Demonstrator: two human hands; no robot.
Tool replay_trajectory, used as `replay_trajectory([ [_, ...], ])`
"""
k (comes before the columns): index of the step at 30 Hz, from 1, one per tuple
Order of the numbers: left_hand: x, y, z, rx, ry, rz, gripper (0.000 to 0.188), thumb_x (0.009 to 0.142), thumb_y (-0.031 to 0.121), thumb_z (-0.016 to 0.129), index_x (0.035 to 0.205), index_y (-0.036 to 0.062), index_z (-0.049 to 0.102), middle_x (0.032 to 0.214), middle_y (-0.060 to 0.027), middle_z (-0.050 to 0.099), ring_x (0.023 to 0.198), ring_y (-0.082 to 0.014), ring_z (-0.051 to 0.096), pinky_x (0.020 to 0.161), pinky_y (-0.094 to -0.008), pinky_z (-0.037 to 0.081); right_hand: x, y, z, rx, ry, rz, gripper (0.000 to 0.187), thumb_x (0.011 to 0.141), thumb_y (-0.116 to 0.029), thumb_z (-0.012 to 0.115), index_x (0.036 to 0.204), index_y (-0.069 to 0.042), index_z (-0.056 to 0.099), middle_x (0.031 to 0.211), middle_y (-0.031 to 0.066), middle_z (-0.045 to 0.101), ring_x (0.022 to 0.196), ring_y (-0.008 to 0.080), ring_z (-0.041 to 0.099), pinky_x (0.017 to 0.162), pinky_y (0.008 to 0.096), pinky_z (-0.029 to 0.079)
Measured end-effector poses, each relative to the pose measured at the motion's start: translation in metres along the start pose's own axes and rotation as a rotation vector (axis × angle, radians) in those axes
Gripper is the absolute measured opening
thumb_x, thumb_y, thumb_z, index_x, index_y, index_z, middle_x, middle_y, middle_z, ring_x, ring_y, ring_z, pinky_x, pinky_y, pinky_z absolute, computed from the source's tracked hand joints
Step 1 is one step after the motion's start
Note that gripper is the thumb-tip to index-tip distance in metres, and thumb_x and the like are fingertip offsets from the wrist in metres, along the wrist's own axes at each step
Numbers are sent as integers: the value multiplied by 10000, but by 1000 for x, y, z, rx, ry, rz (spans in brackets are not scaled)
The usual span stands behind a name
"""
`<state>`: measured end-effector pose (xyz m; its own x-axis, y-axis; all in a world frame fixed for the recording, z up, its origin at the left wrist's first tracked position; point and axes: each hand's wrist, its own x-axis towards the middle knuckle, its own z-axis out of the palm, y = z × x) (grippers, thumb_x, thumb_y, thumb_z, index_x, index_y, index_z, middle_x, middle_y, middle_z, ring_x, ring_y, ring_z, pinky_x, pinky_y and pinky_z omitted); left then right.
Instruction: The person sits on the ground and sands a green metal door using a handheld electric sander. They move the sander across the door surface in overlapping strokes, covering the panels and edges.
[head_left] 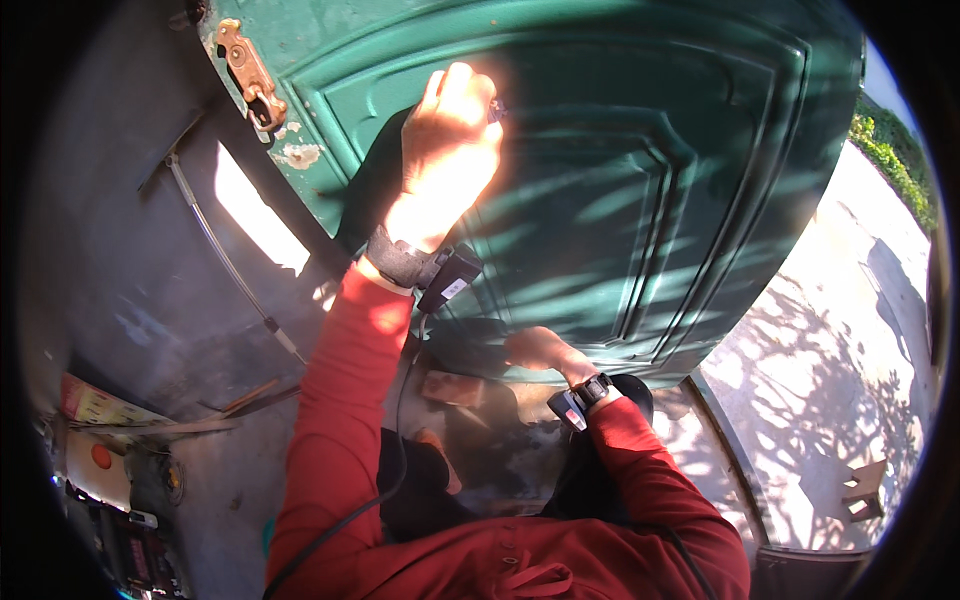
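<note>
A green panelled door [590, 200] fills the upper middle of the head view. My left hand [452, 140], brightly sunlit, is raised against its face with the fingers curled closed. A small dark bit pokes out by the fingers, too little of it showing to name. Lower down, my right hand [545, 348] is at the door's bottom part; its fingertips fade into shadow, so their grip is unclear. A worn copper-coloured door handle [250, 75] is fixed near the door's left edge, beside chipped paint.
A brick [452, 388] lies on the floor below the door. On the left are a long-handled floor squeegee [215, 235] and some wooden strips [245, 398]. Outside on the right, a small wooden stool [865, 490] stands on sunlit concrete beyond the threshold [730, 450].
</note>
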<state>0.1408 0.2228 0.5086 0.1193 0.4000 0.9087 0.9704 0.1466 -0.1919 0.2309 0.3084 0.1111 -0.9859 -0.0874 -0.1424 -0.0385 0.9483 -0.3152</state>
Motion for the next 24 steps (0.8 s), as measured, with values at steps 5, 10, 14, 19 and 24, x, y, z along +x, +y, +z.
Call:
replay_trajectory([
  [5,-16,-26,-21,98,12,-165,179,923,39,810,1063,15,701,1071,-148,685,1050,-376,698,926,-475,578,-11,17,8,66,150,10,342,1033,-392,720,1025,-74,846,1019,167,827,975,410,787,834,526,610],
  [10,-9,-9,-6,36,61,-112,153,934,36,799,1047,16,697,1054,-153,684,1030,-384,699,903,-487,581,-14,17,3,92,117,43,339,1027,-397,730,1063,-77,836,1072,161,821,1024,401,778,851,513,607],
  [14,3,40,27,-62,65,51,306,834,-1,803,1096,49,653,1109,-126,620,1065,-382,641,890,-486,590,-4,15,9,103,99,53,341,1009,-417,739,1082,-98,836,1079,150,819,1036,395,774,866,513,604],
  [19,-35,58,49,-77,33,138,335,777,-8,801,1091,39,693,1145,-116,645,1065,-349,644,900,-461,591,-8,22,16,126,165,55,323,956,-415,775,1083,-130,857,1076,141,826,1011,394,776,872,506,612],
  [24,-105,49,55,-142,-41,56,331,782,-35,778,1090,54,693,1141,-128,679,1038,-371,676,879,-474,599,-22,26,8,221,165,110,399,947,-419,795,1199,-114,849,1144,163,828,1067,383,783,932,492,612],
])
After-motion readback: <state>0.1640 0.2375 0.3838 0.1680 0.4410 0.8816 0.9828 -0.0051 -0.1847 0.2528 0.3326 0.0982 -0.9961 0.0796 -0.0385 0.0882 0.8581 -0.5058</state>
